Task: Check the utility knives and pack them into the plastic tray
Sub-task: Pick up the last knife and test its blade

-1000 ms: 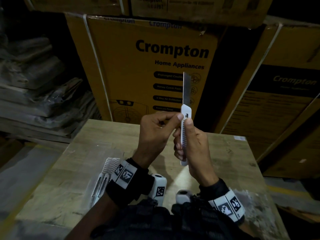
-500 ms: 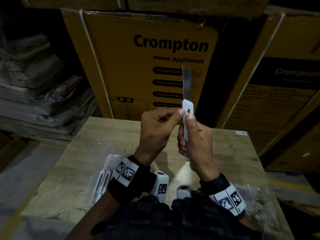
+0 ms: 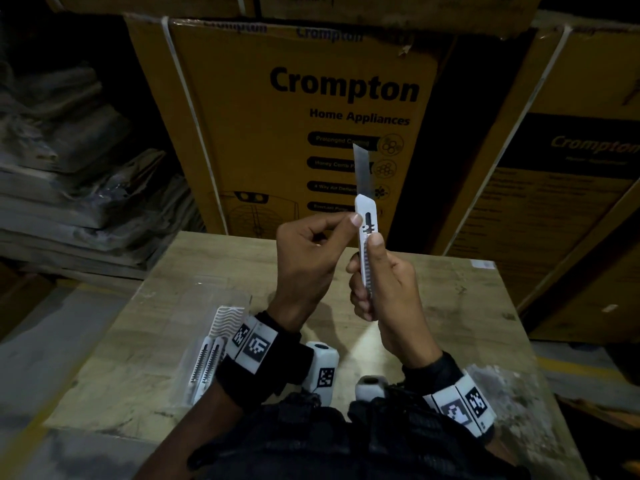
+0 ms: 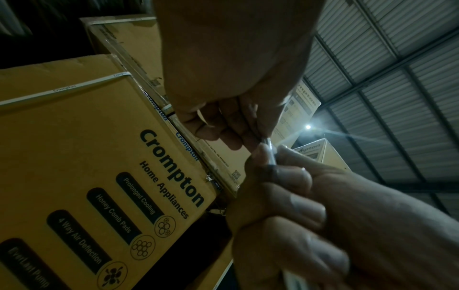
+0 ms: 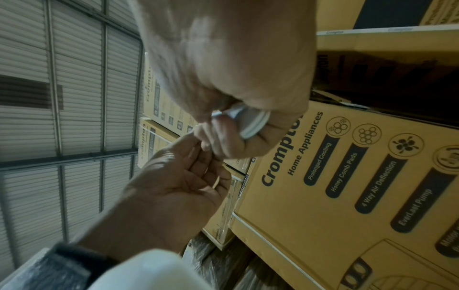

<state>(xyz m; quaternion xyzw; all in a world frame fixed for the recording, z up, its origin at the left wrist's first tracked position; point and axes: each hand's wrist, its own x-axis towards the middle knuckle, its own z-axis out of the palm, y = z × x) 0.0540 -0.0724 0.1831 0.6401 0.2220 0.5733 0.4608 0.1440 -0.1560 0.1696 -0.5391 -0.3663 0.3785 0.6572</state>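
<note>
A white utility knife (image 3: 365, 216) stands upright above the table, its steel blade (image 3: 363, 171) out and pointing up. My right hand (image 3: 384, 289) grips the handle, thumb on the ridged track just below the slider. My left hand (image 3: 311, 258) pinches the knife's head from the left with thumb and forefinger. The left wrist view shows that pinch on the knife (image 4: 270, 151). In the right wrist view the knife's butt end (image 5: 250, 125) sticks out of my right fist. A clear plastic tray (image 3: 228, 318) lies at the table's left with two white knives (image 3: 204, 365) in it, partly hidden by my left wrist.
The wooden table (image 3: 467, 306) is bare to the right of my hands. Tall yellow Crompton cartons (image 3: 311, 116) stand close behind it and to the right (image 3: 571, 168). Wrapped stacks (image 3: 69, 168) fill the left. Floor drops off beyond the table's left edge.
The blade shows a little shorter than before, and my right thumb sits lower on the handle. Both hands keep their hold in nearly the same place.
</note>
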